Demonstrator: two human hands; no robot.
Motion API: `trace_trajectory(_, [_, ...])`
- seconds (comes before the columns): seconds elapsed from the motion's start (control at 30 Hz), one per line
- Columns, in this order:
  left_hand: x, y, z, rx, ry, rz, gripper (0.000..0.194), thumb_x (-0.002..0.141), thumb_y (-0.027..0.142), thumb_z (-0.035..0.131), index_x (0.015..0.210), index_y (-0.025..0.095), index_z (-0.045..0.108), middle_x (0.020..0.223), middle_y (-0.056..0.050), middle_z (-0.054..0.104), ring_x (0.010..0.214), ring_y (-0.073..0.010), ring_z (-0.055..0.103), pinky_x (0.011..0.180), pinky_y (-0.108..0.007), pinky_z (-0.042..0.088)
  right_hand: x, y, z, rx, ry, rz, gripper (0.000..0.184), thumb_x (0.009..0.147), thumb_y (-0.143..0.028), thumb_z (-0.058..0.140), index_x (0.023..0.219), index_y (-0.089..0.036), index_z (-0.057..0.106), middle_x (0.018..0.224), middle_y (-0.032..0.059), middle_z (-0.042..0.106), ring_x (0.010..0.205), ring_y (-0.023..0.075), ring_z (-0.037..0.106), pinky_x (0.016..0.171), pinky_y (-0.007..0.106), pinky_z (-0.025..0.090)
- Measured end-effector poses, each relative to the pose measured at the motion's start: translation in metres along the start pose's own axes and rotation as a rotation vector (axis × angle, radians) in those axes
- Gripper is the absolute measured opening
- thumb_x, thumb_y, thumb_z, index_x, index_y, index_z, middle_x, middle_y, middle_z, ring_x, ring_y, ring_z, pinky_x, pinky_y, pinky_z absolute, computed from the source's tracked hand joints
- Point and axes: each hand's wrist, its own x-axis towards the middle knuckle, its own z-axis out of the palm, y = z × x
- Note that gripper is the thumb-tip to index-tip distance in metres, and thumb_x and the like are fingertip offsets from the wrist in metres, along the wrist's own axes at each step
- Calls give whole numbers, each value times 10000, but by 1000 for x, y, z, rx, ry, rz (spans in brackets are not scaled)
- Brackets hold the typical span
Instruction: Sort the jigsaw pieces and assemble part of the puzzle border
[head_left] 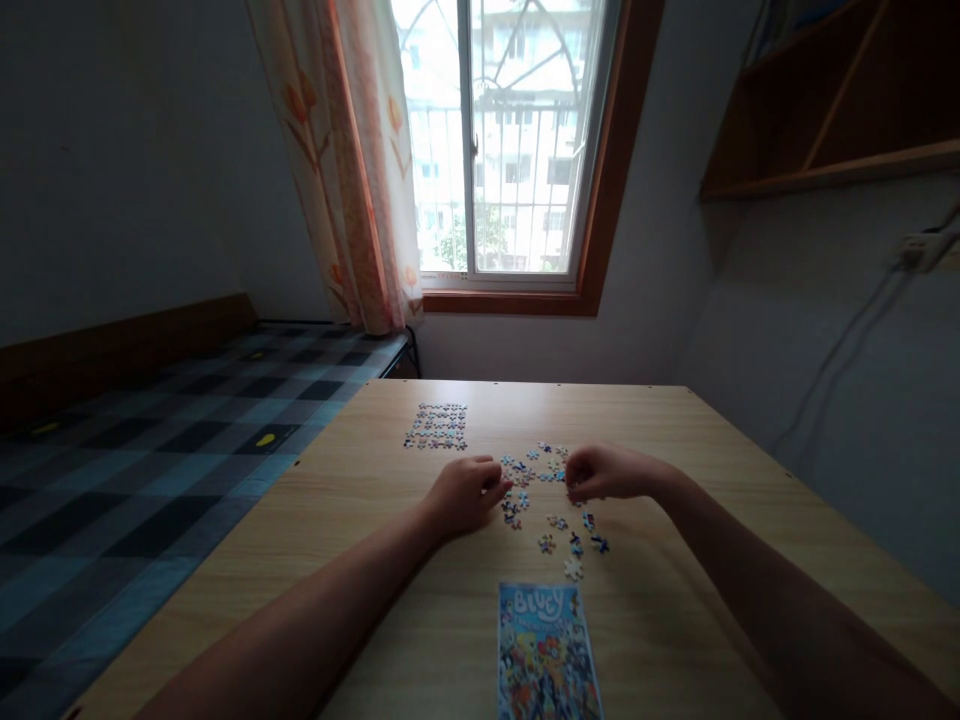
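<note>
Loose jigsaw puzzle pieces (523, 499) lie scattered on the table between my hands. At the left edge of this scatter is my left hand (466, 493), its fingers curled and its thumb touching or just above the nearest pieces. My right hand (609, 472) reaches in from the other side, fingers bent down in a pinch by the right-hand pieces. Anything between the fingertips of either hand is too small or hidden to make out. Farther back on the left, more puzzle pieces (437, 427) are laid out in neat rows. A pale piece (574, 569) lies nearest me.
A colourful picture sheet marked "Bluey" (547, 650) lies on the wooden table (360, 610) in front of me. To the left is a bed with a checked cover (187, 440). Behind the table are a window (517, 150) and a flowered curtain (345, 170); a shelf (840, 160) hangs at right.
</note>
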Motion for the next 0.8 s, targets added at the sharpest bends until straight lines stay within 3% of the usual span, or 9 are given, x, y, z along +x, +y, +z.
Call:
trace_trajectory(0.1, [-2, 6, -2, -32, 81, 37, 274, 920, 334, 565, 692, 185, 587, 744, -14, 619, 619, -124, 531, 600, -255, 376, 11, -13, 16, 34, 298, -250, 177, 756, -339, 694, 806, -176, 739, 710, 10, 683, 642, 143, 586, 556, 227, 413])
trace_trajectory(0.23, [-4, 12, -2, -35, 153, 111, 194, 915, 375, 619, 872, 191, 663, 866, -35, 673, 689, -140, 600, 637, -257, 435, 24, -31, 41, 37, 434, -373, 186, 819, -336, 665, 838, -194, 783, 700, 10, 709, 639, 153, 606, 615, 251, 444])
trace_trajectory(0.4, [-4, 12, 0, -43, 189, 200, 189, 956, 369, 597, 968, 209, 697, 935, -41, 717, 771, -148, 662, 694, -257, 487, 29, -35, 53, 137, 489, -404, 254, 860, -401, 651, 919, -203, 798, 807, 42, 760, 709, 190, 661, 685, 282, 491])
trace_trajectory(0.57, [-5, 12, 1, -52, 223, 194, 223, 990, 340, 546, 945, 209, 720, 907, -44, 744, 793, -151, 690, 725, -259, 514, 36, -31, 57, 236, 495, -418, 323, 847, -475, 669, 914, -187, 798, 781, 56, 753, 721, 204, 662, 674, 292, 503])
trace_trajectory(0.67, [-4, 11, -2, -10, 229, 167, 226, 987, 333, 545, 916, 216, 726, 901, -37, 750, 782, -146, 690, 718, -255, 510, 39, -20, 51, 293, 495, -431, 418, 837, -545, 667, 1009, -181, 779, 828, 70, 748, 705, 201, 653, 656, 299, 510])
trace_trajectory(0.73, [-1, 5, -11, 65, 252, 103, 229, 982, 330, 546, 889, 225, 727, 897, -27, 751, 772, -145, 684, 712, -256, 496, 38, -5, 42, 337, 598, -397, 500, 838, -591, 633, 1066, -162, 751, 880, 95, 742, 713, 208, 654, 652, 310, 519])
trace_trajectory(0.8, [3, -7, -25, 169, 299, -36, 240, 976, 342, 543, 873, 232, 729, 904, -26, 751, 786, -158, 678, 708, -264, 480, 36, 17, 29, 332, 798, -316, 532, 858, -602, 566, 1058, -136, 724, 901, 123, 732, 764, 233, 665, 672, 324, 526])
